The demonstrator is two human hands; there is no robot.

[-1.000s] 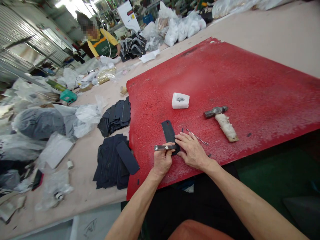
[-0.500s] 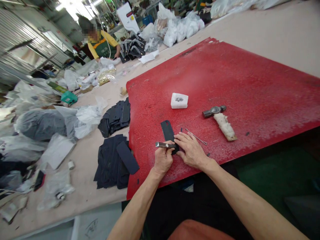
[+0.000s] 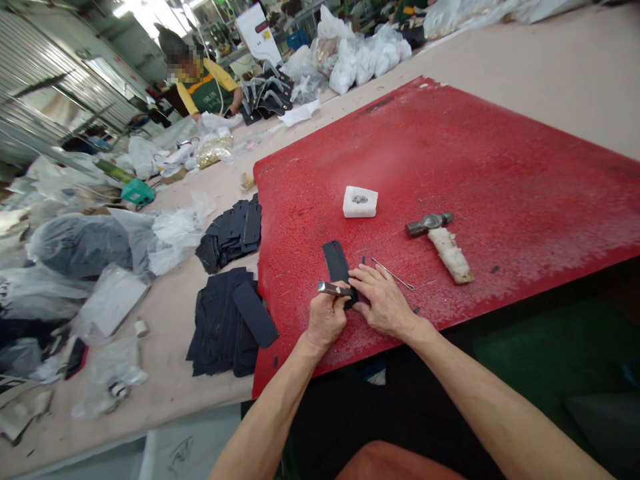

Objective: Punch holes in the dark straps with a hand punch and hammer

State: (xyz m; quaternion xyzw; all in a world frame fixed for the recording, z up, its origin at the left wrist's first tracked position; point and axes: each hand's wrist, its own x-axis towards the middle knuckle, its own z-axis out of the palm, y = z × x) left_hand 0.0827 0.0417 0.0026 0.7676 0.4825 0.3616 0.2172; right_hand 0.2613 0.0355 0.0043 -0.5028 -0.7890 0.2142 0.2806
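Note:
A steel punch point(image 3: 333, 289) is gripped in my left hand point(image 3: 326, 319). It leans with its butt end to the left, and its working tip is hidden by my fingers. Under both hands lies a narrow dark strip point(image 3: 335, 260), its far end with a small hole showing beyond my fingers. My right hand point(image 3: 383, 297) rests on the strip from the right, fingers stretched out flat. Beside that hand is a thin metal rod with a looped end point(image 3: 395, 275). Farther right lies a hammer point(image 3: 445, 248) with a wrapped handle.
The red mat point(image 3: 490, 153) covers the table before me. A white block point(image 3: 360, 202) stands beyond the strip. Dark cut pieces lie in a near stack point(image 3: 220, 327) and a far stack point(image 3: 230, 230) at left. Plastic bags point(image 3: 85, 247) crowd the left side. A person point(image 3: 210, 87) sits beyond.
The butt end of the punch has shifted slightly right and the tool stands a bit steeper. My right hand keeps its place on the strip.

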